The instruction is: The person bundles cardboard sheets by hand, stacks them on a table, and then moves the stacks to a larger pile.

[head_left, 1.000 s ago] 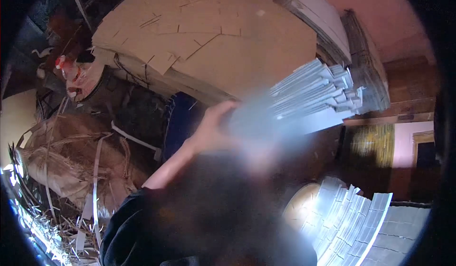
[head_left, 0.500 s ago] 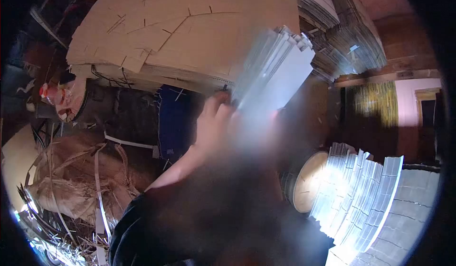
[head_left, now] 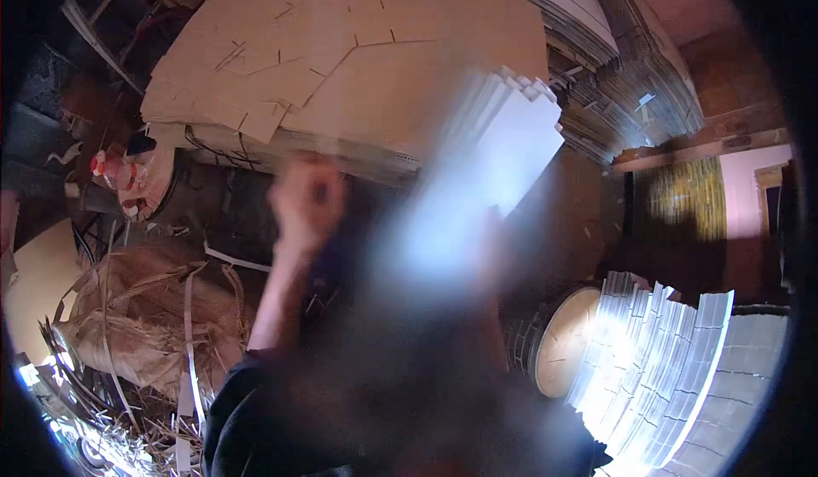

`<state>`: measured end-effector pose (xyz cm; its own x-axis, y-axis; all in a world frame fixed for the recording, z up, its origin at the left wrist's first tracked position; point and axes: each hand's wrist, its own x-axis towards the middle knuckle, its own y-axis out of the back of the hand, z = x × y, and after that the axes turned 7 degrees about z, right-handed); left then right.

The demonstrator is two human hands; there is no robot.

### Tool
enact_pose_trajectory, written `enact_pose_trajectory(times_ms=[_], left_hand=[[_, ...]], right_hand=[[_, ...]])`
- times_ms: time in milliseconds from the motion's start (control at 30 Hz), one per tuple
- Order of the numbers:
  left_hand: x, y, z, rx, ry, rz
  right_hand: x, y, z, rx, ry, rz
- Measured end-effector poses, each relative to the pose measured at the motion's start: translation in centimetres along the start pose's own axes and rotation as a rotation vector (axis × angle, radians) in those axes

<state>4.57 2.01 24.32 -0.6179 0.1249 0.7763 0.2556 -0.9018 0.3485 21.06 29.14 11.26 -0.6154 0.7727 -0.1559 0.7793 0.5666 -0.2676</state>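
Note:
A thick stack of folded white card pieces (head_left: 515, 149) stands tilted in front of me, its lower part smeared by blur. My right hand (head_left: 487, 251) grips that stack low on its right side; most of the fingers are blurred or hidden. Left of the stack and apart from it is my left hand (head_left: 307, 197), its fingers curled closed near the front edge of a large brown cardboard pile (head_left: 409, 76). A faint pale smear shows above this hand, and I cannot make out what it holds, if anything. Short dark strips lie scattered on the cardboard.
At lower right, a round drum-like stool (head_left: 564, 345) stands beside rows of stacked white card pieces (head_left: 652, 362). A brown sack (head_left: 149, 319) with straps lies at left above scattered scraps (head_left: 111, 443). More stacked sheets (head_left: 635, 76) are at upper right; a red-capped bottle (head_left: 111, 168) is at left.
My left hand has come away from the white stack and moved left, its fingers now curled. The stack stays in my right hand, slightly lower. The whole view has shifted a little.

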Motion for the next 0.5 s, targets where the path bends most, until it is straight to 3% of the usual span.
enact_pose_trajectory(times_ms=[67, 100, 167, 200, 267, 300, 333, 400, 467, 500], left_hand=[[1.5, 6.3, -5.4, 0.370, 0.173, 0.390], [-2.2, 12.5, -15.6, 0.670, 0.196, 0.569], [2.6, 19.9, -11.9, 0.134, 0.325, 1.117], [2.5, 20.9, -11.1, 0.124, 0.320, 1.109], [2.0, 22.5, -9.8, -0.194, 0.307, 1.034], [2.1, 22.9, -9.3, -0.345, 0.296, 0.995], [3.0, 20.3, -6.9, -0.361, 0.386, 0.888], [5.3, 14.4, -2.3, -0.410, 0.517, 0.692], [6.7, 12.0, -1.0, -0.444, 0.556, 0.614], [7.1, 11.1, -0.8, -0.441, 0.610, 0.599]], right_hand=[[0.5, 1.5, 1.1, 0.002, -0.040, 0.033], [0.7, 2.4, 1.7, 0.054, -0.032, -0.016], [0.5, 3.2, 1.9, 0.114, -0.019, -0.049], [0.5, 3.2, 1.6, 0.079, -0.035, -0.014], [0.7, 2.1, -0.4, 0.051, -0.044, 0.016], [0.8, 1.0, -2.7, -0.117, -0.019, 0.006], [0.8, -0.1, -5.3, -0.285, 0.005, -0.007], [0.7, -2.4, -11.3, -0.330, 0.021, -0.188], [-0.6, -5.9, -17.6, -0.563, 0.178, -0.317], [-1.7, -7.8, -20.3, -0.751, 0.363, -0.366]])
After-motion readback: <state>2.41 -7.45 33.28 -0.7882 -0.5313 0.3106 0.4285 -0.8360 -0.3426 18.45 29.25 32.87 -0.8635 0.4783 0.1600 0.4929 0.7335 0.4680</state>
